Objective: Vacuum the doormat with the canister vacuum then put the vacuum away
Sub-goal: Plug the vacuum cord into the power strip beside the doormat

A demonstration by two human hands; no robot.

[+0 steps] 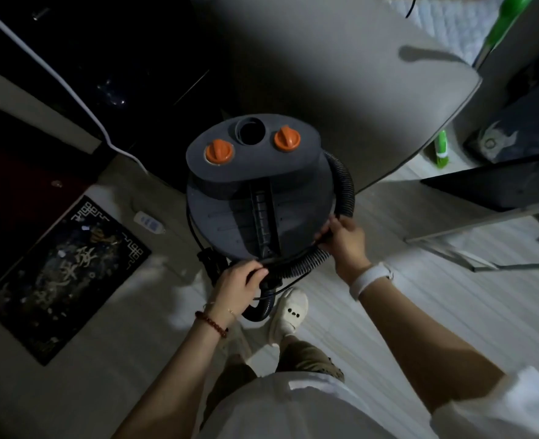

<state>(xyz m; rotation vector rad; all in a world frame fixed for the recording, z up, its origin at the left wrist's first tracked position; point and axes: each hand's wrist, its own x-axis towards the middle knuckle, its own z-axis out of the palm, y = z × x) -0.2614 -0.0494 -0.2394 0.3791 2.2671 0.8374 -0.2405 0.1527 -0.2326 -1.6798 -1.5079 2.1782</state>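
Dim room, seen from above. Grey canister vacuum (255, 198) at centre, between both hands, in front of a grey table (341, 68); whether resting on the floor (388, 312) or lifted off it cannot be told. On its top: two orange knobs (219, 151), one either side of a round open port (250, 132). Ribbed black hose (345, 185) wrapped around the right and near sides of the body, with a thin black cord (195, 232) looped along the left side.

Left hand (241, 285) at the near lower edge of the vacuum, fingers (257, 274) curled closed over the hose where it bends downward. Right hand (344, 239) at the right edge, closed on the hose and cord against the body. White band (371, 277) on the right wrist; red bead bracelet (211, 323) on the left wrist.

Dark doormat (65, 277) with gold patterning flat on the floor, left of the vacuum and well apart from it. Small white remote (149, 221) on the floor between mat and vacuum. White cable (71, 90) running down the dark cabinet at upper left. White slipper (288, 313) just below the hose bend. Green broom (441, 150) at right, beside the table edge.
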